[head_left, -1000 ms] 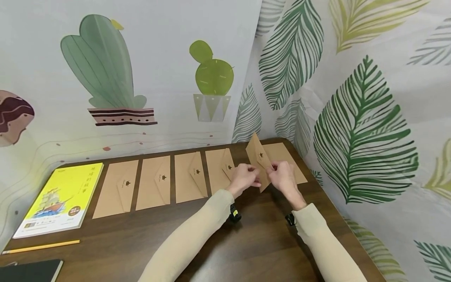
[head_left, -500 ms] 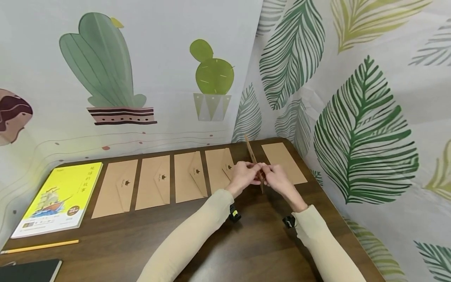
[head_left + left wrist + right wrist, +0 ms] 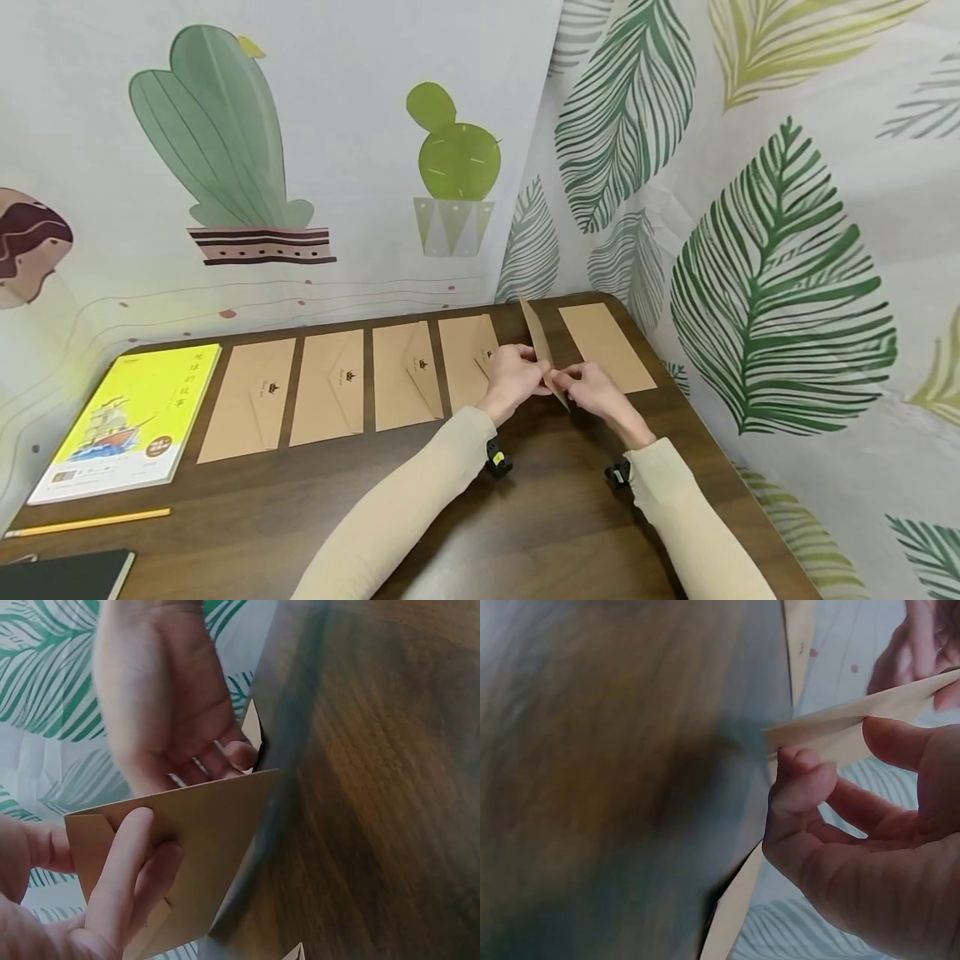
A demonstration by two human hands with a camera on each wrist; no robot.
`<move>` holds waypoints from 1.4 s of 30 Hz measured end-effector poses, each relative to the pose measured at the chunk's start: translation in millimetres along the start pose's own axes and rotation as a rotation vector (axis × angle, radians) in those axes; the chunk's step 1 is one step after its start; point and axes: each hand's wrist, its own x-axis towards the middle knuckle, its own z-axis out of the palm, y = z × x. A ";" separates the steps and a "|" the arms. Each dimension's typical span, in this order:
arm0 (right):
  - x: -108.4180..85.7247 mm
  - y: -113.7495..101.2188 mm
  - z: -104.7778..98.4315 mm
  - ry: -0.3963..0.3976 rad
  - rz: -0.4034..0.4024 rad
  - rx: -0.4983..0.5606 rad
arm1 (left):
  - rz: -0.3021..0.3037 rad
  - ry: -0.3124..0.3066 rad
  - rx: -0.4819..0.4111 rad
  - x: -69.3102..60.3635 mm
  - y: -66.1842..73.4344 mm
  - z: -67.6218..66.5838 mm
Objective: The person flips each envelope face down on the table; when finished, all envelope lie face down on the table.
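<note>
Both hands are on the raised envelope (image 3: pixel 537 329), which is held on edge above the far right part of the dark wooden table (image 3: pixel 525 542), its length running from far left to near right. The left hand (image 3: pixel 513 375) grips it from the left near its near end: the left wrist view shows one finger laid nearly straight along the paper's face, another bent just beside it, and part of the hand behind the edge, so the paper is pinched between them with little gap. The right hand (image 3: pixel 596 390) meets the same near end from the right, thumb and curled fingers holding the paper by its edge; in the right wrist view a small space remains between the thumb tip and the bent forefinger, and how firmly they press cannot be told. To the right of this hold, a plain brown paper (image 3: pixel 607 346) lies flat on the table, well clear of the fingers. On the left side, just beside the left hand, is the rightmost flat envelope (image 3: pixel 461 350) of a row of four, with a yellow book (image 3: pixel 150 400) beyond the row's left end.
</note>
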 end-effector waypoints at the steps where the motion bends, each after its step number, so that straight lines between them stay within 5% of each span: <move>1: 0.1 1.8 -0.2 0.002 0.011 -0.008 | 0.002 0.005 -0.010 -0.1 0.0 -0.5; 11: -0.5 5.1 -5.3 -0.019 0.072 0.042 | -0.026 0.046 -0.044 -0.3 0.2 -5.8; 16: -0.5 5.5 -5.8 -0.032 0.078 0.089 | -0.045 0.053 0.007 0.8 -5.0 -8.5; 26: 6.3 9.4 -7.4 0.062 0.088 -0.155 | -0.150 0.044 0.180 6.3 -11.7 -11.5; 28: 7.8 8.9 -8.7 0.055 0.105 -0.191 | -0.172 0.023 0.224 11.6 -13.9 -13.1; 34: 23.6 20.6 -9.5 0.055 0.137 -0.274 | -0.093 0.028 0.472 35.6 -38.3 -10.3; 39: 55.0 59.1 -2.5 0.091 0.140 -0.337 | -0.131 0.005 0.608 35.2 -28.0 -2.7; 42: 68.4 77.6 0.7 0.118 0.134 -0.368 | -0.102 0.026 0.714 47.0 -43.0 6.3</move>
